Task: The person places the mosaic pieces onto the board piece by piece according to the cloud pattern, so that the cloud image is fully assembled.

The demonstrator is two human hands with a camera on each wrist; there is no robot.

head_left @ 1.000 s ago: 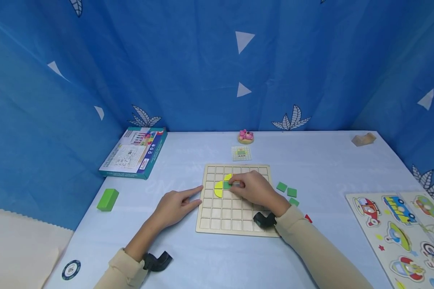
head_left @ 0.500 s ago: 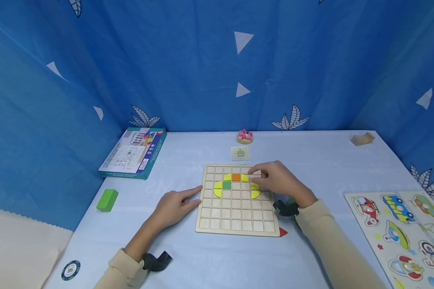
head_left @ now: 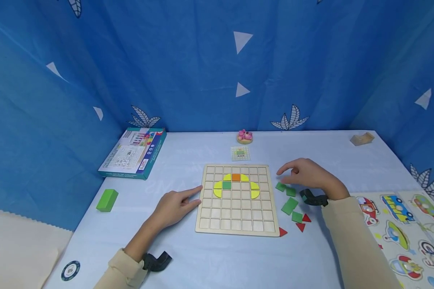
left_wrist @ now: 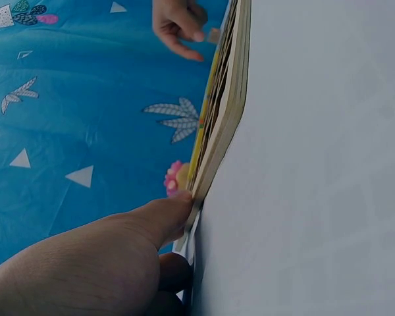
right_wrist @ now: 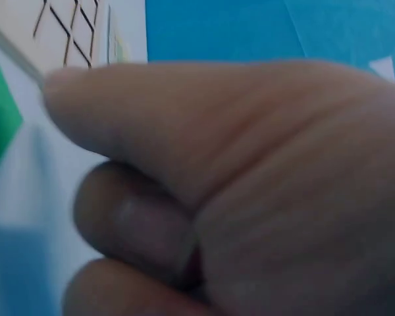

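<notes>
A wooden grid board [head_left: 238, 214] lies in front of me in the head view. On it sit several yellow quarter-circle pieces [head_left: 218, 194], an orange square [head_left: 236, 177] and a green square [head_left: 226, 185]. My left hand [head_left: 171, 208] touches the board's left edge with extended index finger and thumb; the left wrist view shows its thumb [left_wrist: 168, 214] right at the edge. Off the board's right side, my right hand [head_left: 308, 173] hovers by several loose green squares [head_left: 290, 205], thumb and index finger apart and nothing between them. Red triangles [head_left: 300, 227] lie nearer me.
Behind the board are a small pattern card [head_left: 240, 153] and a pink figurine [head_left: 245, 137]. At left stand a flat box [head_left: 133, 152], a green block [head_left: 107, 200] and a round disc [head_left: 70, 270]. A picture puzzle [head_left: 381, 237] lies right; a brown piece [head_left: 362, 139] sits behind.
My right hand has left the green square on the board and moved right, off the board to the loose green squares. My left hand has stayed at the board's edge.
</notes>
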